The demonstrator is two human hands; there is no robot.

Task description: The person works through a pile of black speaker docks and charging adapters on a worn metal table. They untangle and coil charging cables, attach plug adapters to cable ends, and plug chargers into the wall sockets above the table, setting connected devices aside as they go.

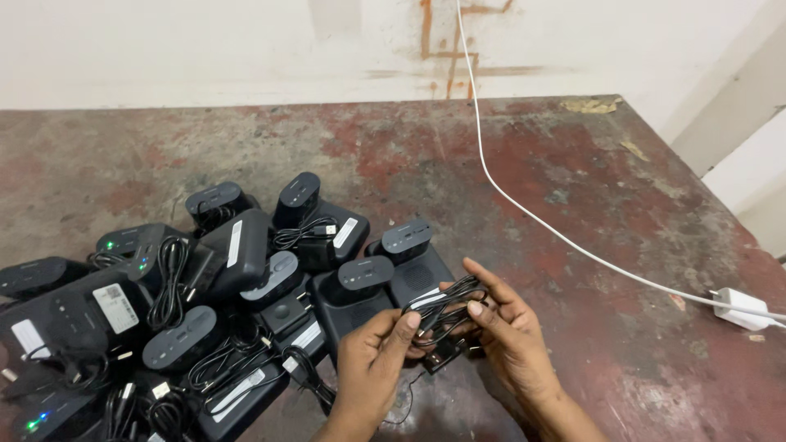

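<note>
Black cable point(442, 307) is sitting coiled between my fingers, just above the table point(573, 188). My left hand point(372, 360) is pinching the loops from below; my right hand point(512, 336) is gripping them from the far side. I am keeping the loops flat and even, advisably. To the left of my fingers, roughly a dozen black charging units point(237, 278) are lying piled. To the right, one white cable point(524, 205) is running to one white adapter point(741, 307).
</note>
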